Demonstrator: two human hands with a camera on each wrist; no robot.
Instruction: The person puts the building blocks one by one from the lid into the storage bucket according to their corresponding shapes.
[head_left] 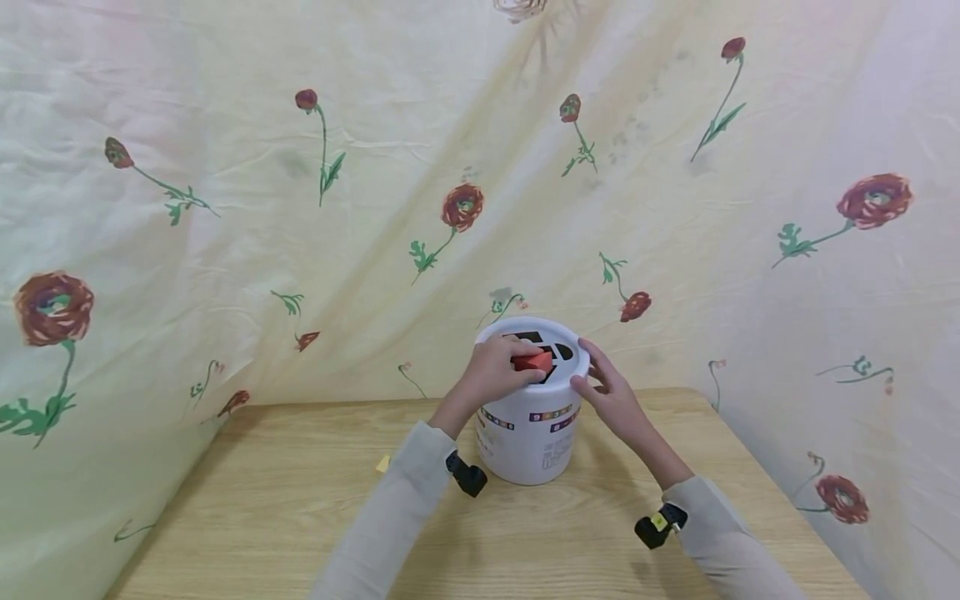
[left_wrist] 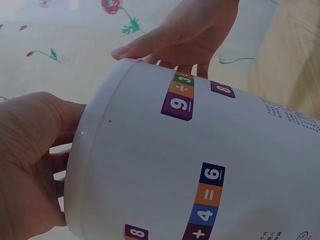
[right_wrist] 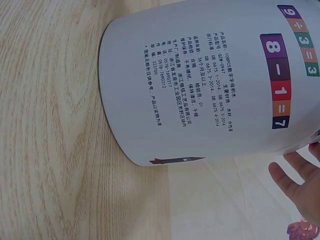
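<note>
Sleeved arms reach mid-frame: left hand (head_left: 495, 371) pinches a light, rigid red wooden block (head_left: 533, 362); right hand (head_left: 606, 392), fingers relaxed, steadies the white plastic bucket (head_left: 531, 442).

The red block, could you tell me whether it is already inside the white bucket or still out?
Still out: the red block sits at a cut-out in the white bucket lid, pinched by the left hand.

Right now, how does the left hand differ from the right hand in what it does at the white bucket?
The left hand pinches a red block over the shaped holes in the lid, while the right hand holds nothing. The left hand lies on top of the white bucket; the right hand touches the rim at the side with fairly straight fingers. Both touch the bucket.
</note>
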